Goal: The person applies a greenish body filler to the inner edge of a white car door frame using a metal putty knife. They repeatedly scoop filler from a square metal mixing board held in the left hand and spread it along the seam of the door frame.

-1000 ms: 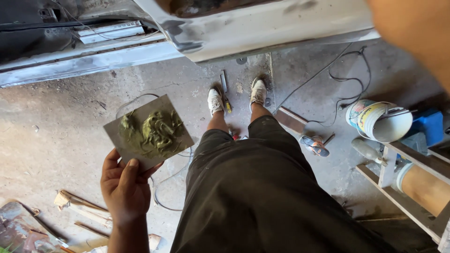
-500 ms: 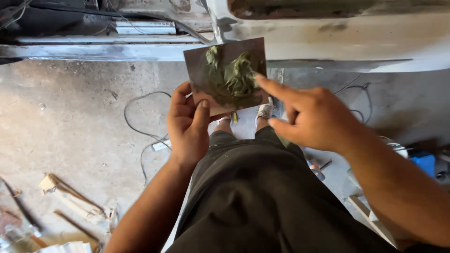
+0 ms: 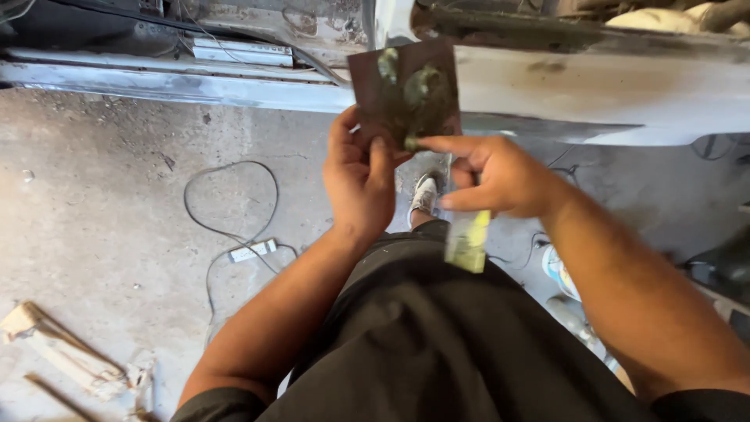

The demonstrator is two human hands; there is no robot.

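Left hand (image 3: 361,181) grips a filler-smeared board (image 3: 406,94) raised before the car panel (image 3: 594,78). Right hand (image 3: 500,176) pinches a spreader (image 3: 467,241) below the board; tilting could drop filler.

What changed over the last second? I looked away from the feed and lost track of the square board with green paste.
The left hand raised the square board smeared with green paste from knee height up before the pale car body panel. The right hand came into view and now holds a yellowish flat spreader, its forefinger at the board's lower edge. The left grip and the grey cable on the floor stayed.
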